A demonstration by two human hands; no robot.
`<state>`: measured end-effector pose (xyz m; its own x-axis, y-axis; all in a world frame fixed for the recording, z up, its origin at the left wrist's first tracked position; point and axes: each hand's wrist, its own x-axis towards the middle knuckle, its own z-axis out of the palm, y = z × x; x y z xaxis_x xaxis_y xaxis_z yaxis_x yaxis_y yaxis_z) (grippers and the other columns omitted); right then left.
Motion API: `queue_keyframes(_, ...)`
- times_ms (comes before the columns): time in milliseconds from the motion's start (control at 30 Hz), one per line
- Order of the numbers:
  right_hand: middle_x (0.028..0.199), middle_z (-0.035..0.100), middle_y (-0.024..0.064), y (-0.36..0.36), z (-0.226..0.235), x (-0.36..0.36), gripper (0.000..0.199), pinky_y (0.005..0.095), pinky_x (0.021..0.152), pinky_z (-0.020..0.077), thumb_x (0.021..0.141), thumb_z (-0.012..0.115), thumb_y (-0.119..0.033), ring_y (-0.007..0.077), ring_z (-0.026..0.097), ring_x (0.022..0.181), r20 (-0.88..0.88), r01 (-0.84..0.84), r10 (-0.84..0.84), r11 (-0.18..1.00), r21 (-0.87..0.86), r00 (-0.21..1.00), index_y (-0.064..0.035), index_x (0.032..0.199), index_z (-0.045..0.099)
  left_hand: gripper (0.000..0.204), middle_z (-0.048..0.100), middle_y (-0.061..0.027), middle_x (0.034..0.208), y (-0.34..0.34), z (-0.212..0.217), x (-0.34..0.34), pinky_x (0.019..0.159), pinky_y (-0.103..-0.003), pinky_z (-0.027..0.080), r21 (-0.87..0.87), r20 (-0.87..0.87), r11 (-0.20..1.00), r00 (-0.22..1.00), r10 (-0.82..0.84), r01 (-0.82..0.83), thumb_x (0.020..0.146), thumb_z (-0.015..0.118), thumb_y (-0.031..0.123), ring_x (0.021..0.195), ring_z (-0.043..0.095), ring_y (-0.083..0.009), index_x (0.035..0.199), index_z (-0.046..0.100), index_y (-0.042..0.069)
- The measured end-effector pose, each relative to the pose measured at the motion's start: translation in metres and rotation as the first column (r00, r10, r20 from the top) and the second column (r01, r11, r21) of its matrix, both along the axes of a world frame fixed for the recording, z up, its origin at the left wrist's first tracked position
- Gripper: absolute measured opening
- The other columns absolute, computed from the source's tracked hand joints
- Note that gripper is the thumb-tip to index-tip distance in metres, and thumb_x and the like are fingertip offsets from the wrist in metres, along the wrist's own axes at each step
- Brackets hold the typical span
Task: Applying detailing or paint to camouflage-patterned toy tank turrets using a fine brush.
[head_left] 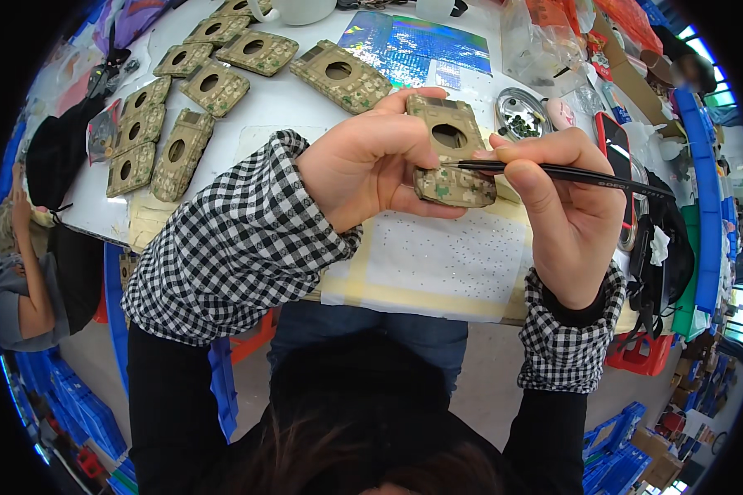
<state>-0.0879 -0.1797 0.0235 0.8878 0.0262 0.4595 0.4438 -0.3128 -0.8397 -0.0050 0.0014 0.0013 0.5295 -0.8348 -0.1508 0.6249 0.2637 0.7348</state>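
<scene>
The left hand is gripping the camouflage-patterned case above the desk, tilting it toward the face for access. At three o'clock, the right hand is pinching a black stylus, tip touching the case's face.

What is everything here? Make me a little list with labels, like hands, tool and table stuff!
Left hand: the left hand holds a camouflage-patterned case with a round hole.
Right hand: the right hand pinches a thin black stick tool, tip touching the case.
Table: white table with a dotted white sheet.
Other things: more camouflage cases, a shiny blue sheet, a round metal dish.
</scene>
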Motion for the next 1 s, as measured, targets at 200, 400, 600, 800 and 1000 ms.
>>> queue_keyframes(200, 0.095, 0.063, 0.0111, -0.0032, 0.0055, -0.0039, 0.013, 0.0295, 0.09, 0.0451, 0.089, 0.06, -0.006, 0.0179, 0.062, 0.094, -0.095, -0.029, 0.021, 0.996, -0.079, 0.995, 0.0051, 0.095, 0.058, 0.065, 0.047, -0.0183, 0.127, 0.0001, 0.0001, -0.0001, 0.084, -0.04, 0.056, 0.007, -0.006, 1.0, 1.0, -0.001, 0.001, 0.081, 0.047, 0.008, 0.105, 0.06, -0.0284, 0.14, 0.02, 0.005)
queue_keyframes(400, 0.094, 0.062, 0.0108, -0.0014, 0.007, -0.0053, 0.013, 0.0284, 0.089, 0.0454, 0.089, 0.06, -0.006, 0.0168, 0.061, 0.093, -0.122, -0.012, 0.004, 0.998, -0.068, 0.993, 0.0055, 0.095, 0.058, 0.065, 0.046, -0.0189, 0.128, -0.0003, -0.0016, 0.0006, 0.084, -0.04, 0.056, -0.005, -0.004, 1.0, 1.0, -0.013, 0.013, 0.082, 0.047, 0.008, 0.105, 0.06, -0.0287, 0.141, 0.018, 0.005)
queue_keyframes(600, 0.094, 0.063, 0.0111, -0.0025, 0.0052, -0.0034, 0.013, 0.0286, 0.088, 0.0454, 0.089, 0.06, -0.006, 0.0166, 0.061, 0.093, -0.094, -0.025, 0.017, 0.996, -0.084, 0.995, 0.0053, 0.095, 0.058, 0.066, 0.046, -0.0187, 0.128, 0.0003, -0.0021, 0.0011, 0.085, -0.04, 0.055, -0.003, 0.012, 1.0, 1.0, -0.02, 0.02, 0.082, 0.047, 0.008, 0.107, 0.059, -0.0289, 0.141, 0.018, 0.006)
queue_keyframes(800, 0.088, 0.062, 0.0091, -0.0028, 0.0066, -0.0038, 0.013, 0.0271, 0.081, 0.045, 0.089, 0.061, -0.007, 0.0154, 0.061, 0.086, -0.085, -0.023, 0.02, 0.999, -0.038, 0.996, 0.0051, 0.093, 0.059, 0.066, 0.045, -0.0189, 0.13, 0.0001, -0.0003, -0.0003, 0.086, -0.041, 0.055, -0.006, 0.004, 1.0, 1.0, -0.021, 0.021, 0.082, 0.046, 0.009, 0.108, 0.058, -0.0297, 0.141, 0.017, 0.006)
queue_keyframes(1000, 0.079, 0.06, 0.0051, -0.0006, 0.0021, -0.0004, 0.01, 0.0213, 0.064, 0.045, 0.086, 0.064, -0.005, 0.0097, 0.058, 0.07, -0.009, -0.021, 0.021, 1.0, 0.006, 1.0, 0.0046, 0.091, 0.061, 0.065, 0.044, -0.0194, 0.131, 0.0001, -0.0008, 0.0004, 0.088, -0.041, 0.053, -0.006, -0.001, 1.0, 1.0, -0.024, 0.024, 0.082, 0.045, 0.01, 0.11, 0.057, -0.0304, 0.141, 0.018, 0.006)
